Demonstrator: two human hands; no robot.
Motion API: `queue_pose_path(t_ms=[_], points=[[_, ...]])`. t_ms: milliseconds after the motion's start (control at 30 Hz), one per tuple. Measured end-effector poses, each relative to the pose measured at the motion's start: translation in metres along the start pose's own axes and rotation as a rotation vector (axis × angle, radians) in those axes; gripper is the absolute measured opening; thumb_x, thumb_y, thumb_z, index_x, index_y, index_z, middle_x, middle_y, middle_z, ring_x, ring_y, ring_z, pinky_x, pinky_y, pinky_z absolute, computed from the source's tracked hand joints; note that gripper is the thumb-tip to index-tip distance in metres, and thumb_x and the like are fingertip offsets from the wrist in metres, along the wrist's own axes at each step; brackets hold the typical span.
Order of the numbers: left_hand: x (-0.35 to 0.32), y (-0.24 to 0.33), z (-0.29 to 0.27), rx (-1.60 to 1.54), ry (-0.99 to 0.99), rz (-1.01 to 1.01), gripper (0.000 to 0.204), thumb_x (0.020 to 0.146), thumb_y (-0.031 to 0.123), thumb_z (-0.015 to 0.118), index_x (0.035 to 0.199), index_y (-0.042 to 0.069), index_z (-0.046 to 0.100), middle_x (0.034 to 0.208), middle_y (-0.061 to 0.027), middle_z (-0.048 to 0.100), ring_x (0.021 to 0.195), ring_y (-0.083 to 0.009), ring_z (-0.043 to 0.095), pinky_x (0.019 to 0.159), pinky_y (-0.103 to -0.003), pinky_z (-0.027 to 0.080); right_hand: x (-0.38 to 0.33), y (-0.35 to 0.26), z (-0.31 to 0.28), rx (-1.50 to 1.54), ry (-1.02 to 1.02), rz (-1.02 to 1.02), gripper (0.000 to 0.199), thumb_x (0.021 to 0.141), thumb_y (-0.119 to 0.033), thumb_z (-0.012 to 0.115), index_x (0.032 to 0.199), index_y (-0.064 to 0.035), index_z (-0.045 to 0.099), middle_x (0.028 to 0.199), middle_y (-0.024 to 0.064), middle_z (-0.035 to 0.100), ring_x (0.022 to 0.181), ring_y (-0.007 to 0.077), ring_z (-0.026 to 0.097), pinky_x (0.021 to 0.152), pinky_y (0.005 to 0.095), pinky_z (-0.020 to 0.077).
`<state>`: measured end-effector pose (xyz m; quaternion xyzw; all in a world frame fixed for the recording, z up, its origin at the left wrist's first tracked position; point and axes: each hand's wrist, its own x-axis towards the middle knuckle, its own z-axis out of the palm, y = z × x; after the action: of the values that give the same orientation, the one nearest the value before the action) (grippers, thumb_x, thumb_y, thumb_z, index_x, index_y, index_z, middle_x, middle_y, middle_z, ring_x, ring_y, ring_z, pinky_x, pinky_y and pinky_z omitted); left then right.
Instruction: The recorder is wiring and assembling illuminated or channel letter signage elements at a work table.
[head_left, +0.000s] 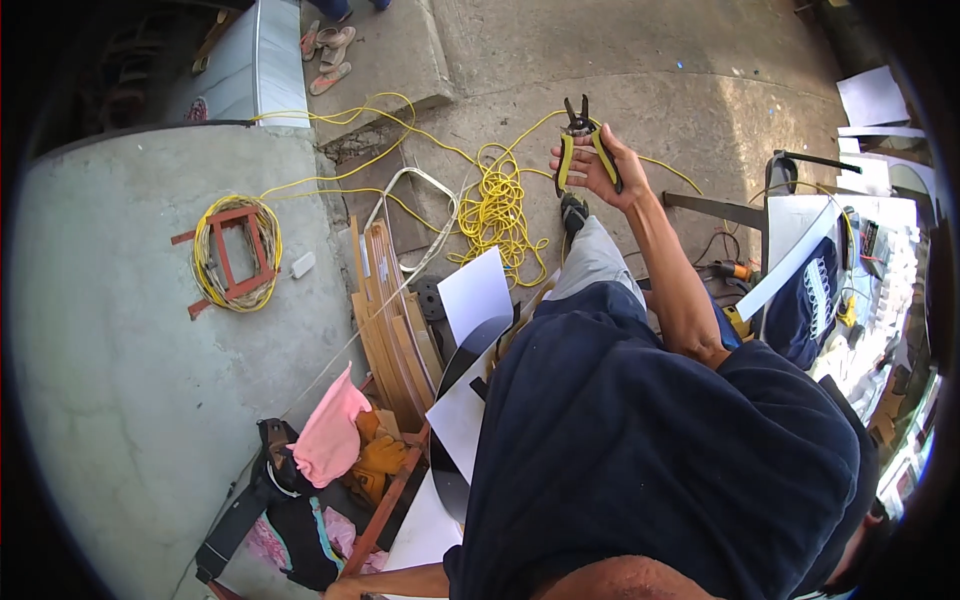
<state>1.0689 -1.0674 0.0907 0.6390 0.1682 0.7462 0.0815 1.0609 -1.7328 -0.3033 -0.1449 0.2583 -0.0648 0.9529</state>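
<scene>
My right hand [607,170] is raised out in front of me with a pair of wire strippers [580,125] in its grip. The yellow-green handles are spread apart, and the dark jaws point away from me. Some of my fingers show between the handles. At the lower left edge, only part of my left hand [345,588] shows, close to the foot of a reddish-brown metal bar [385,508]. Its fingers are cut off by the edge of the picture. Beyond my foot, a tangled yellow cable [497,205] lies on the concrete floor.
A cable coil on a red frame [232,262] lies on the grey ledge to the left. Wooden strips [385,310], white sheets [478,295] and a pink cloth [332,430] crowd my left side. At right stands a cluttered table [795,215]. Slippers [330,78] lie far off.
</scene>
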Motion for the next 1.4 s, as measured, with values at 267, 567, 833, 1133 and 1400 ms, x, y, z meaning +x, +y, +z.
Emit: queue_pose_path(t_ms=[267, 567, 833, 1133, 1400], points=[[-0.136, 0.245, 0.137, -0.332, -0.457, 0.228, 0.041, 0.097, 0.014, 0.058, 0.129, -0.010, 0.048, 0.100, -0.0225, 0.068, 0.077, -0.0277, 0.071, 0.067, -0.039, 0.057, -0.004, -0.088, -0.039, 0.097, -0.009, -0.058, 0.047, 0.103, -0.042, 0.037, 0.121, -0.0012, 0.052, 0.131, 0.0285, 0.057, 0.120, 0.0418, 0.057, 0.100, 0.0571, 0.0441], [-0.520, 0.546, 0.184, -0.884, -2.218, -0.199, 0.033, 0.100, 0.016, 0.059, 0.128, -0.001, 0.061, 0.124, -0.0118, 0.065, 0.101, -0.0233, 0.066, 0.083, -0.033, 0.054, -0.038, -0.170, -0.051, 0.236, 0.028, -0.435, 0.055, 0.104, -0.048, 0.042, 0.130, -0.0003, 0.049, 0.123, 0.0250, 0.059, 0.115, 0.0428, 0.061, 0.094, 0.0559, 0.0505], [-0.671, 0.814, 0.051, -1.417, -2.924, 0.570, 0.029, 0.099, 0.012, 0.060, 0.124, -0.003, 0.063, 0.107, -0.0112, 0.072, 0.090, -0.0155, 0.067, 0.075, -0.027, 0.054, -0.079, -0.233, -0.043, 0.322, 0.484, -0.862, 0.056, 0.106, -0.050, 0.034, 0.132, -0.0034, 0.052, 0.120, 0.0212, 0.063, 0.110, 0.0376, 0.065, 0.093, 0.0461, 0.0528], [-0.684, 1.013, -0.121, -1.838, -2.835, 1.322, 0.027, 0.098, 0.012, 0.063, 0.121, -0.002, 0.067, 0.096, -0.0066, 0.073, 0.084, -0.0117, 0.066, 0.077, -0.027, 0.054, -0.114, -0.295, -0.062, 0.419, 0.713, -1.321, 0.059, 0.106, -0.052, 0.030, 0.132, -0.0030, 0.052, 0.119, 0.0210, 0.065, 0.104, 0.0286, 0.066, 0.093, 0.0411, 0.0514], [-0.695, 1.056, -0.303, -1.770, -3.037, 1.680, 0.027, 0.098, 0.015, 0.063, 0.119, -0.002, 0.066, 0.093, -0.0075, 0.072, 0.077, -0.0097, 0.062, 0.070, -0.025, 0.051, -0.165, -0.359, -0.148, 0.336, 0.822, -1.445, 0.052, 0.105, -0.053, 0.036, 0.124, -0.0077, 0.055, 0.111, 0.0122, 0.066, 0.099, 0.0193, 0.065, 0.086, 0.0336, 0.0508]])
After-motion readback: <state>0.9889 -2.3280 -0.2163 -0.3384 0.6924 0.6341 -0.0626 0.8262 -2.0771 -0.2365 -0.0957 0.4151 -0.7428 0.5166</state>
